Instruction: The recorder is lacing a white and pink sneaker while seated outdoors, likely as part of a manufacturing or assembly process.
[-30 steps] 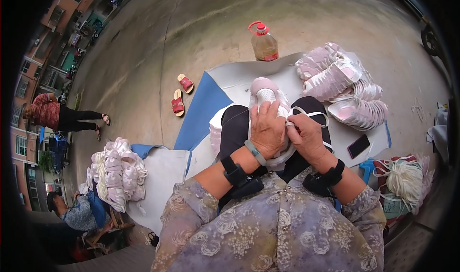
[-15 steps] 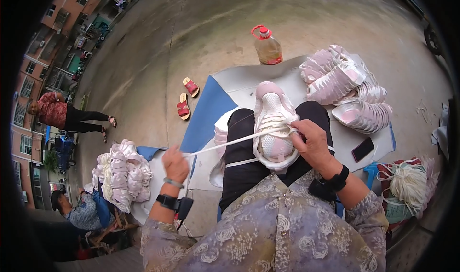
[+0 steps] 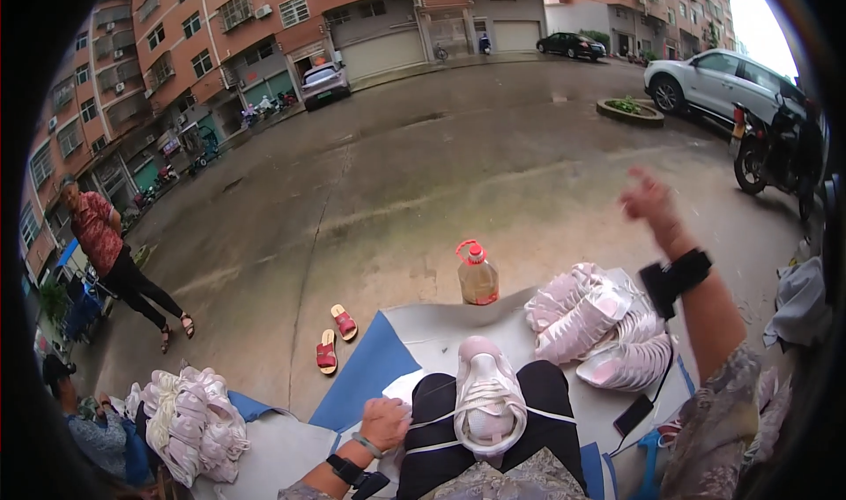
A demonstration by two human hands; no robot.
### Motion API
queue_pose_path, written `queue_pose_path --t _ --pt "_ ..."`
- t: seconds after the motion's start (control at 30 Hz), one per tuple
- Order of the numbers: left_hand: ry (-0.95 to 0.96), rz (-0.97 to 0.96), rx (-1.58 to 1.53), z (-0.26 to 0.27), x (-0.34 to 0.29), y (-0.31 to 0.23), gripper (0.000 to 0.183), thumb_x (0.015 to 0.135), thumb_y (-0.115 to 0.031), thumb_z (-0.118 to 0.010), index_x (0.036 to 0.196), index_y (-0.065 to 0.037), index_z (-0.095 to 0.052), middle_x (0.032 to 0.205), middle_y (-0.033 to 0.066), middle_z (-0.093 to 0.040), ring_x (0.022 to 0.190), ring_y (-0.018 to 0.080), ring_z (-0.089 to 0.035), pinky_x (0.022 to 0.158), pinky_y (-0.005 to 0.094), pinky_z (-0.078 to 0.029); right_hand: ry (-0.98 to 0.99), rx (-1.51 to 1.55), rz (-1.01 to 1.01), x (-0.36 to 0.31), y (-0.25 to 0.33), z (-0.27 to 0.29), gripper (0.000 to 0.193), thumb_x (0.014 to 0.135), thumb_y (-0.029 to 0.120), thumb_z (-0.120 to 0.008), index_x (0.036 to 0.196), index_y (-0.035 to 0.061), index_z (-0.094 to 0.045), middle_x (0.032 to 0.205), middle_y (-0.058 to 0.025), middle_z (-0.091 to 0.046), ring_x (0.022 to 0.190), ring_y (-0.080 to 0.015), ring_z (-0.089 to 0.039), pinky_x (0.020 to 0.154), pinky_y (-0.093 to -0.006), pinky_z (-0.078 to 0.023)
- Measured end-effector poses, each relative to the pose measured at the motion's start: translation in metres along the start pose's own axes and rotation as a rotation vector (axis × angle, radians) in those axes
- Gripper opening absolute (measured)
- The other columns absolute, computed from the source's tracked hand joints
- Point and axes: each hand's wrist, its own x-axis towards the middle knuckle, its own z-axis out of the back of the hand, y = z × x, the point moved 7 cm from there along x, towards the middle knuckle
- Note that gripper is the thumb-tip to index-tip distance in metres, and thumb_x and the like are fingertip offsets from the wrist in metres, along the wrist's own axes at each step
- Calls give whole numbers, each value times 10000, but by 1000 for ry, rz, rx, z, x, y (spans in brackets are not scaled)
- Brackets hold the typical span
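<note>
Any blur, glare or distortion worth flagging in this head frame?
Head view: raised right hand is motion-blurred; left hand and the pale pink sneaker on the lap are sharp; fisheye bends the brick buildings toward the dark rim; flat overcast light, no hard shadows or glare.

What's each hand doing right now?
Left hand: closed on the white lace of the pink shoe.
Right hand: raised, blurred, grip cannot be told.
</note>
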Motion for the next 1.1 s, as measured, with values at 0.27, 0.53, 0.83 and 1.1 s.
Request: queue_pose_path --t 0.27,0.53,0.83,1.1 --pt "-96 -116 -258 -6 41 -51 258 749 -165 -629 986 -75 -578 936 90 -580 873 270 -546 757 391 -399 -31 -271 233 -4 57 22 553 853 274 -557 1333 56 -387 729 2 -544 596 -51 -493 537 -194 -433" --pt "-24 44 -372 -33 53 -67 257 820 -191 -548 1040 -60 -528 815 105 -566 811 286 -564 715 401 -403 178 -5 -96 -87 -115 -20 320 830 62 -546 1144 12 -507 677 -8 -536 498 -57 -468 441 -189 -383" --pt "205 151 -545 -41 49 -75 521 753 -255 -572 1186 6 -446 882 230 -595 854 414 -570 771 470 -436 557 29 -319 -209 -152 -128 288 775 78 -559 1050 -1 -522 738 7 -534 589 -66 -480 518 -201 -397" --pt "188 147 -563 -39 45 -71 600 721 -275 -617 1217 4 -423 892 214 -589 853 394 -567 759 457 -428 654 47 -270 -241 -149 -166 286 804 181 -614 1021 18 -522 758 26 -474 663 -58 -447 583 -189 -360"
